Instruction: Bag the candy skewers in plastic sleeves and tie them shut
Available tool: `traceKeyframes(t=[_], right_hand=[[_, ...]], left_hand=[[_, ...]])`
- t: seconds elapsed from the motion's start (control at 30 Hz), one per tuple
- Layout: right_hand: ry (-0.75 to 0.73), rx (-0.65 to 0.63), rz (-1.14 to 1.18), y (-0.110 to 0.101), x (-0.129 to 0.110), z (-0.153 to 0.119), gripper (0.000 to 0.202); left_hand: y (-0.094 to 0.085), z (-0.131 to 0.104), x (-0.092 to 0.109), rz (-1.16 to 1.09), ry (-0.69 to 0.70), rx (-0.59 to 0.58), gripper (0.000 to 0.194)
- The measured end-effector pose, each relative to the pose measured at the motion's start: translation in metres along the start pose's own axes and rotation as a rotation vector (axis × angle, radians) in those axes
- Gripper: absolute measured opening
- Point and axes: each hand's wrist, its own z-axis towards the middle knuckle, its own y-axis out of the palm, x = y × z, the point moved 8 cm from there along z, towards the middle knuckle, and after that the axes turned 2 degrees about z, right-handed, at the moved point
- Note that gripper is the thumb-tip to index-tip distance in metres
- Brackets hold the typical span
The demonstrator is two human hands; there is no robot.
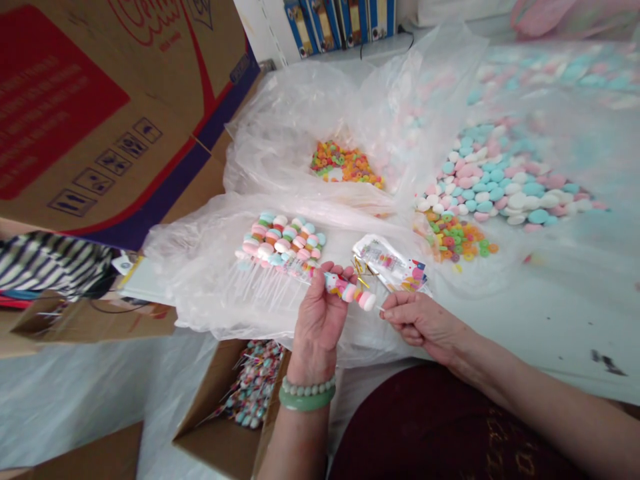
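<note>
Step in hand, my read: bagging a candy skewer (360, 297). A printed wrapper (336, 285) sits at its far end; the candies at the near end look uncovered.

Left hand (323, 313): palm up, fingers curled, holding the skewer at the wrapper end. Exact finger contact is partly hidden. Right hand (420, 320): thumb and fingertips pinched on the white stick (381, 309) at the near end. Both grips look engaged, neither released.

Next move, judging from the pose: calls for keeping the stick in line with the wrapper mouth and a light left grip so the film can slide. Risk: a tilted push could snag film on the wide candies.

Skewer position: bridges the two hands, slanting from the left fingers down toward the right fingertips. Candies are between the grips, with the lowest white one just short of the right fingertips.

Nearby: wrapper stack (387, 259) just beyond the hands, gold ties (363, 268) by its left end. A batch of candy skewers (280, 243) lies left of the left hand, on the plastic sheet (200, 280), sticks toward the wearer.
</note>
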Motion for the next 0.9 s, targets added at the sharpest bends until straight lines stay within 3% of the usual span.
traceKeyframes(t=[0.07, 0.17, 0.33, 0.43, 0.53, 0.67, 0.8, 0.9], right_hand=[[-0.135, 0.095, -0.194, -0.006, -0.01, -0.001, 0.016], [-0.465, 0.219, -0.619, -0.006, -0.033, -0.009, 0.012], [-0.881, 0.34, -1.338, 0.017, -0.046, -0.037, 0.024], [-1.045, 0.334, -1.591, 0.036, -0.043, -0.054, 0.029], [-1.146, 0.274, -1.661, 0.05, -0.04, -0.065, 0.031], [-1.141, 0.244, -1.641, 0.052, -0.037, -0.063, 0.031], [-1.003, 0.251, -1.482, 0.038, -0.038, -0.049, 0.026], [-0.829, 0.237, -1.112, 0.02, -0.043, -0.037, 0.02]], left_hand=[[0.001, -0.001, -0.002, -0.029, -0.003, 0.011, 0.018], [0.003, -0.003, -0.005, -0.028, 0.004, 0.01, 0.019], [0.004, -0.006, -0.01, -0.01, 0.018, 0.024, 0.021], [0.004, -0.007, -0.013, -0.011, 0.002, 0.018, 0.022], [0.003, -0.007, -0.008, -0.049, 0.027, 0.019, 0.024], [0.008, -0.01, -0.007, -0.089, 0.022, -0.024, 0.025], [0.012, -0.011, -0.012, -0.015, -0.006, -0.081, 0.024], [0.011, -0.01, -0.014, 0.031, -0.026, -0.1, 0.023]])
